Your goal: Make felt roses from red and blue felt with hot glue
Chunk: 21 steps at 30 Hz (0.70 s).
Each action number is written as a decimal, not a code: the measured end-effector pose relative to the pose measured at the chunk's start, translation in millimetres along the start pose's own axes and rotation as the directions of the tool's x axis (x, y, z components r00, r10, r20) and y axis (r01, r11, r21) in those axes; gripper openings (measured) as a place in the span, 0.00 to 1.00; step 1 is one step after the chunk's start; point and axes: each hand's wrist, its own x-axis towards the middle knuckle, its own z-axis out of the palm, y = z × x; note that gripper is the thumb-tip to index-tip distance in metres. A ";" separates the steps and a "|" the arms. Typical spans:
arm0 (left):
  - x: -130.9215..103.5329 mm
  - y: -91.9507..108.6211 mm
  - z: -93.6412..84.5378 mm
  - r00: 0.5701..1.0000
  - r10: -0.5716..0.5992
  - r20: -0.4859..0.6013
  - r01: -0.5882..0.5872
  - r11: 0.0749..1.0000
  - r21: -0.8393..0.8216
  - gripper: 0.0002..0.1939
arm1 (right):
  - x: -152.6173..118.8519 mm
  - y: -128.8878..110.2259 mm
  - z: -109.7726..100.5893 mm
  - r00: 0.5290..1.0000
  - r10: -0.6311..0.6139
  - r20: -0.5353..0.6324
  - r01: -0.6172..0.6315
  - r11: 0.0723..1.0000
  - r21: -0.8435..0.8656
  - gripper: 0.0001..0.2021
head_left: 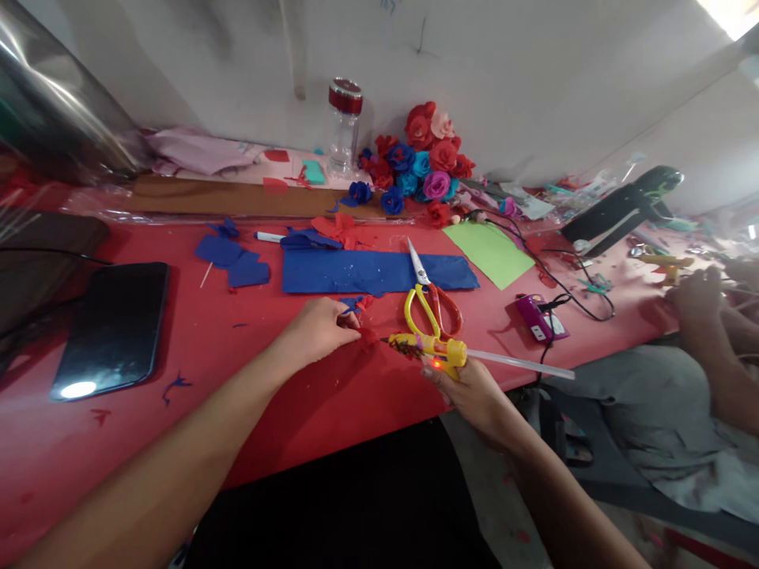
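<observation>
Gripping the yellow glue gun (420, 344), the right hand (477, 393) holds its nozzle near red paper (368, 338) apparently pinched by the left hand (315, 330), scissors (418, 265) just beyond; nozzle alignment seems underway, calling for steady fingers.

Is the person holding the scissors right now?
No, the scissors lie with their blades over the blue strip, while the right hand grips a yellow glue gun.

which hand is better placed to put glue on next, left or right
Right, I'd judge: the right hand holds the yellow glue gun, its nozzle pointing toward the red piece at the left hand's fingertips.
</observation>
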 end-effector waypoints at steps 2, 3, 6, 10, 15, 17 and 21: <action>0.6 -0.2 0.4 1.000 -0.007 0.007 0.007 1.000 -0.005 0.04 | -0.7 -0.5 -0.3 1.000 0.024 -0.010 -0.024 1.000 0.003 0.18; 0.8 -0.1 0.4 1.000 -0.010 0.013 0.011 1.000 -0.007 0.04 | -0.9 -0.9 -0.3 1.000 0.030 -0.009 -0.030 1.000 0.005 0.18; 0.7 0.5 0.2 1.000 -0.010 0.014 0.010 1.000 -0.013 0.03 | -1.4 -2.0 -0.1 0.999 0.035 -0.006 -0.035 0.999 0.007 0.19; -0.2 1.5 -0.6 1.000 0.014 -0.001 -0.014 1.000 -0.009 0.03 | -2.2 -1.3 1.2 1.000 0.005 -0.008 -0.005 1.000 -0.025 0.18; -0.2 3.3 -1.7 1.000 -0.001 -0.001 0.001 1.000 0.020 0.03 | -1.7 0.5 4.2 0.997 -0.065 0.049 0.070 0.992 -0.110 0.16; -0.1 3.8 -2.1 1.000 -0.003 -0.004 0.003 0.999 0.033 0.03 | -0.8 -0.2 5.5 0.996 -0.064 0.054 0.071 0.990 -0.122 0.14; 0.0 3.1 -2.2 1.000 0.020 -0.006 -0.020 0.999 0.041 0.03 | 1.0 -2.4 7.2 0.998 -0.050 0.047 0.057 0.985 -0.160 0.14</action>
